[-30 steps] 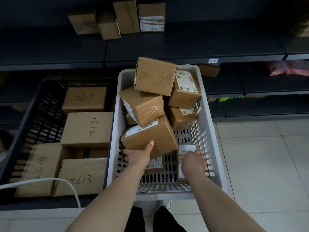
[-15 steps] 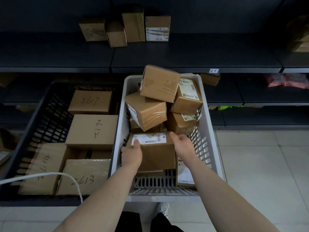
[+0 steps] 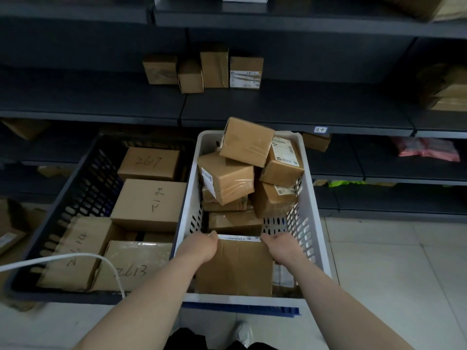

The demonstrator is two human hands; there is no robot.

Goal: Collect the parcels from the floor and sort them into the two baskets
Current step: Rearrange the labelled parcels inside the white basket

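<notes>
A white slotted basket [image 3: 317, 238] holds several brown cardboard parcels stacked at its far end. At its near end stands a brown parcel [image 3: 237, 266] with a white label along its top edge. My left hand [image 3: 198, 247] grips its upper left corner and my right hand [image 3: 283, 247] grips its upper right corner. Left of it, a dark slotted basket [image 3: 75, 193] holds larger parcels marked with handwritten numbers such as 2617 [image 3: 149, 163] and 2613 [image 3: 131, 266].
Dark metal shelving [image 3: 278, 117] runs behind the baskets, with several small boxes [image 3: 202, 70] on it and a pink packet [image 3: 427, 151] lower right. A white cable [image 3: 75, 257] crosses the dark basket. Pale tiled floor [image 3: 394, 261] lies to the right. Loose cardboard [image 3: 12, 231] sits far left.
The parcel in my two hands has been turned upright and drawn to the basket's near end. The view has tilted up, showing more shelving.
</notes>
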